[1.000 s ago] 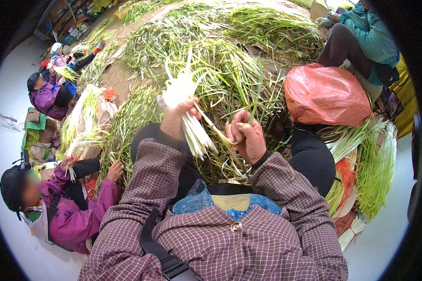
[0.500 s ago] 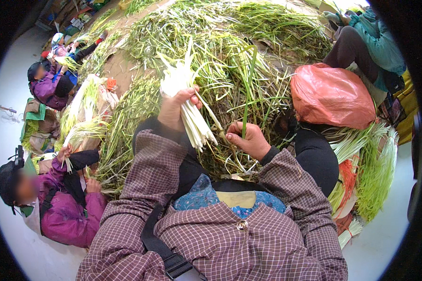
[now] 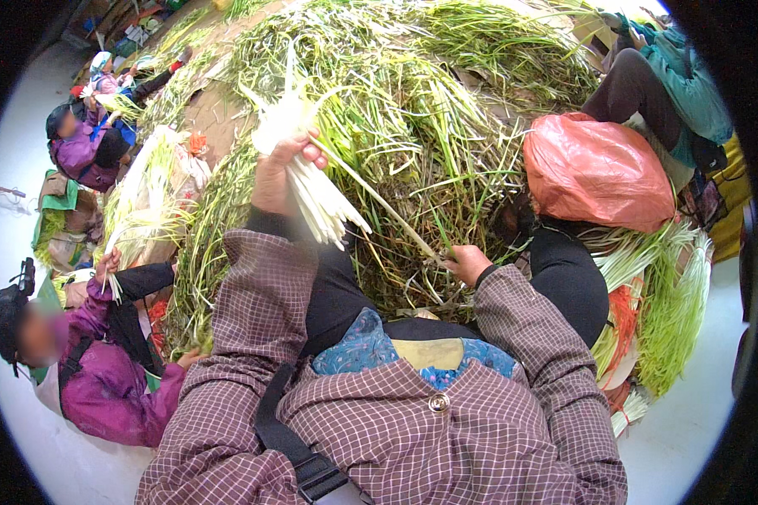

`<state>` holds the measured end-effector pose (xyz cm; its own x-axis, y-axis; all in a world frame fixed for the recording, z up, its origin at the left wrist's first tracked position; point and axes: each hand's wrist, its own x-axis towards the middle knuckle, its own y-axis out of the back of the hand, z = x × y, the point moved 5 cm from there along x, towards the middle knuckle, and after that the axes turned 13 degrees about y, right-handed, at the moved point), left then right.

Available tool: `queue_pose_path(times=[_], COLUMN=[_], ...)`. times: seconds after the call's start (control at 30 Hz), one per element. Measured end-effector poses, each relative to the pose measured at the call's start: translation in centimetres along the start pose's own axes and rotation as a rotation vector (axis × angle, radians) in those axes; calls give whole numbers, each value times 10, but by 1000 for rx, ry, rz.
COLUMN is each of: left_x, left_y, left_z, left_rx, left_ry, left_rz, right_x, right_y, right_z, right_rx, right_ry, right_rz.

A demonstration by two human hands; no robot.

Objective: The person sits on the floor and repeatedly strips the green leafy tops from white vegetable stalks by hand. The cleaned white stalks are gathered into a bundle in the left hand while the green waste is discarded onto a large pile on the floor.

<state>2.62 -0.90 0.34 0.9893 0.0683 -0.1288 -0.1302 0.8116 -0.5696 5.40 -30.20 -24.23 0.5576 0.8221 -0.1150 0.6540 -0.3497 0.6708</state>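
My left hand [image 3: 285,172] is wrapped round a bunch of white-stemmed green garlic [image 3: 318,198], its stem ends pointing down and to the right. The leafy tops spread above the fist, partly washed out by glare. A single stalk [image 3: 379,204] runs slantwise from that fist down to my right hand [image 3: 470,264]. The right fingers pinch its browned lower end, with thumb and forefinger together. Below both hands lies a heap of loose leaves and trimmings [image 3: 413,143].
A red plastic bag [image 3: 598,172] bulges at my right knee, above tied bundles of greens [image 3: 669,311]. Close on my left sits a co-worker in a purple jacket [image 3: 118,379]; others sit farther along. Another person [image 3: 682,84] is at the upper right.
My left hand has moved up and left with the bunch. My right hand has shifted slightly right and down, and the single stalk now stretches between them. The long green leaf near it is gone.
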Motion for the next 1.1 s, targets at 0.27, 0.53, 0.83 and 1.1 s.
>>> queue_pose_path(times=[0.27, 0.53, 0.83, 1.1], left_x=[-1, 2, 5, 14], left_y=[19, 25, 19, 1], left_z=[20, 42, 9, -12], left_rx=[-352, -761, -308, -213], left_ry=[-17, -43, 41, 111], left_rz=[-117, -539, -64, -21], right_x=[-27, -44, -24, 12], right_y=[-27, -19, 74, 94], right_z=[63, 71, -6, -136], right_rx=[-356, -421, -413, 808], right_ry=[-371, -472, -399, 356], right_rz=[-561, -762, -465, -19])
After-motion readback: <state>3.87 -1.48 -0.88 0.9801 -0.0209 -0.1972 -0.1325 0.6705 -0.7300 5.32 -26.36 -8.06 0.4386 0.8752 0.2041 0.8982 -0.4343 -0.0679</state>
